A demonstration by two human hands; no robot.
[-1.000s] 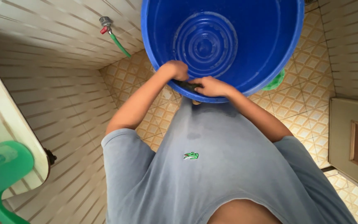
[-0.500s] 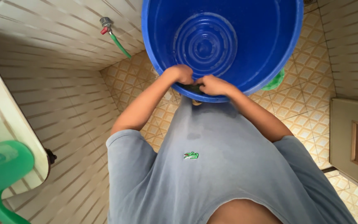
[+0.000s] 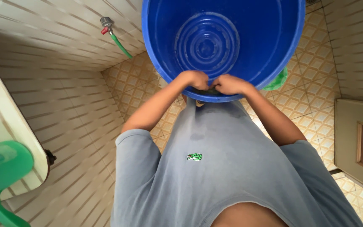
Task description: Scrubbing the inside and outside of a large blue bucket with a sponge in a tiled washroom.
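Left hand (image 3: 196, 79) and right hand (image 3: 230, 84) both clenched on dark cloth (image 3: 210, 90) at blue bucket (image 3: 274, 50) near rim, knuckles nearly touching.

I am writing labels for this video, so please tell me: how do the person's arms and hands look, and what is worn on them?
Both arms are bare from the short grey T-shirt sleeves down. The left hand and right hand wear no gloves; no watch, ring or bracelet is visible. The shirt has a small green emblem.
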